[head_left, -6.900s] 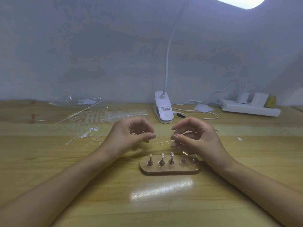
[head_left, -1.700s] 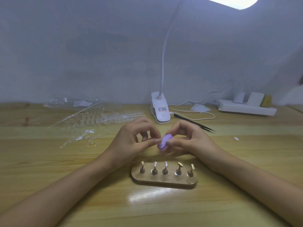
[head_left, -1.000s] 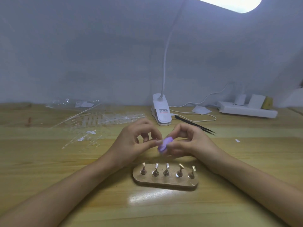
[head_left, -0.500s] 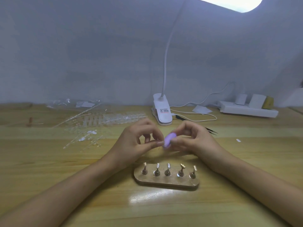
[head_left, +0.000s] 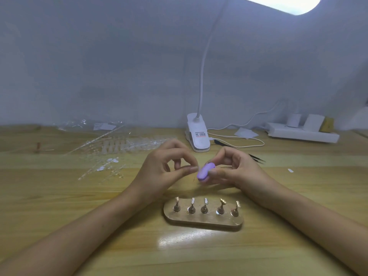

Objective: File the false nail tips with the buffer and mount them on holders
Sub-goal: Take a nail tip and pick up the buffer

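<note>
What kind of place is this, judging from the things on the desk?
Probably a small nail-craft workstation at a wooden desk: a wooden stand of nail-tip holders, strips of clear false nail tips, and a white clip-on desk lamp.

What the left hand pinches is too small to tell. The right hand half-covers the buffer and tweezers.

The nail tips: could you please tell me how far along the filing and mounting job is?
Done: nothing visibly. The five holders on the wooden stand show no tip I can make out. In hand: the right hand holds the purple buffer at the left hand's pinch, whose contents are too small to see. Left: mounting, and the clear tips lying behind.
</note>
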